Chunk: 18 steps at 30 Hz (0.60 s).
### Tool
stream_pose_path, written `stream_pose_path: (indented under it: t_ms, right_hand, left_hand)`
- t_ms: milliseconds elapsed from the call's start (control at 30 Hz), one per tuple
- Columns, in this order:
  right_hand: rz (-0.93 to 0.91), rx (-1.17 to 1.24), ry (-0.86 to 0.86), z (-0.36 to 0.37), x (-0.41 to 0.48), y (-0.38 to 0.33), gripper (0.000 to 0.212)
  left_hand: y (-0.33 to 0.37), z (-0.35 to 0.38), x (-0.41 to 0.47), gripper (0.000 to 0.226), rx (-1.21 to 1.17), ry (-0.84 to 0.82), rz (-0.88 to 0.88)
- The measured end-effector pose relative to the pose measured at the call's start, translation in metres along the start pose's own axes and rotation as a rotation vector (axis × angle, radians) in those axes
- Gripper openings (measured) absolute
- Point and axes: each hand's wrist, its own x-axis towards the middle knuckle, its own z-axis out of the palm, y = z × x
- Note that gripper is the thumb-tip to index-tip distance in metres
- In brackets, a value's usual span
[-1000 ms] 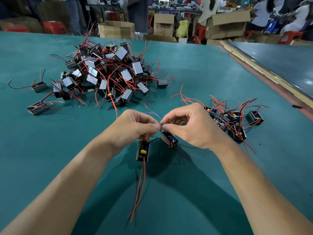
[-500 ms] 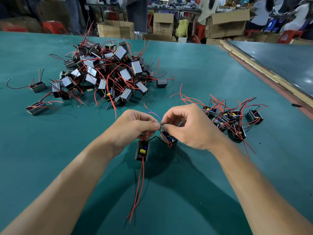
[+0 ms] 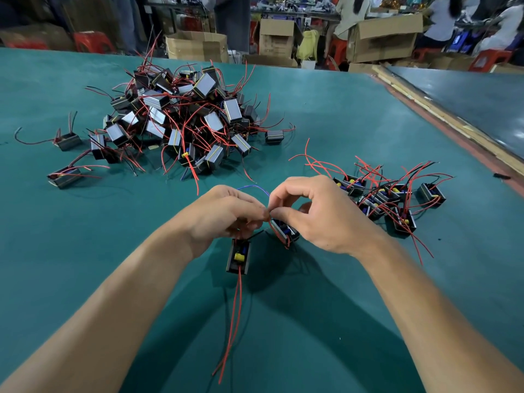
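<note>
My left hand [image 3: 226,214] and my right hand [image 3: 320,214] meet fingertip to fingertip above the green table [image 3: 340,131], each pinching thin wire ends; a blue wire [image 3: 255,188] loops up between them. A small black transformer module [image 3: 238,256] with a yellow part hangs below my left hand, its long red leads [image 3: 234,321] trailing toward me. A second black module [image 3: 285,231] sits under my right hand's fingers, partly hidden.
A big heap of the same modules with red wires [image 3: 181,120] lies far left. A smaller group [image 3: 388,197] lies right of my right hand. A few stray modules [image 3: 63,177] sit at the left. Cardboard boxes [image 3: 382,38] and seated people are beyond the table.
Both hands stay in place, pinching the wire ends together. My right hand's fingers have shifted slightly; the hanging module barely moved.
</note>
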Motion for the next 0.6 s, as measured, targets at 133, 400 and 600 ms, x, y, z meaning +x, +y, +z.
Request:
stream_pose_path:
  t_ms: [133, 400, 600]
  right_hand:
    - [0.006, 0.098, -0.008, -0.0022, -0.0001, -0.0007, 0.009]
    - [0.021, 0.145, -0.045, -0.0044, -0.0009, -0.0021, 0.009]
    - [0.029, 0.127, -0.05, -0.0037, -0.001, -0.0024, 0.004]
  left_hand:
    - [0.0003, -0.0023, -0.0019, 0.017, -0.053, -0.054, 0.002]
    - [0.0017, -0.0037, -0.0031, 0.011, -0.036, -0.05, 0.02]
    - [0.0014, -0.0039, -0.0037, 0.018, -0.037, -0.052, 0.013]
